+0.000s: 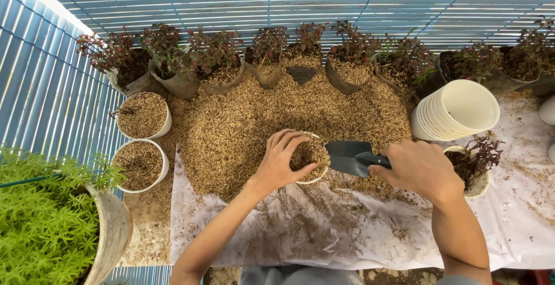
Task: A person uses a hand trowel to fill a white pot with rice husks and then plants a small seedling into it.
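At centre, the left hand (281,162) wraps the small white husk-filled plastic pot (310,159), steadying it upright. At 3 o'clock, the right hand (419,168) closes on the dark metal trowel (348,156), blade at the rim.

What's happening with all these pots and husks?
A person is potting plants. The left hand grips a small white pot full of husks, set on the husk pile. The right hand holds a dark trowel at the pot's rim. Two filled pots sit left; a stack of empty pots lies right.
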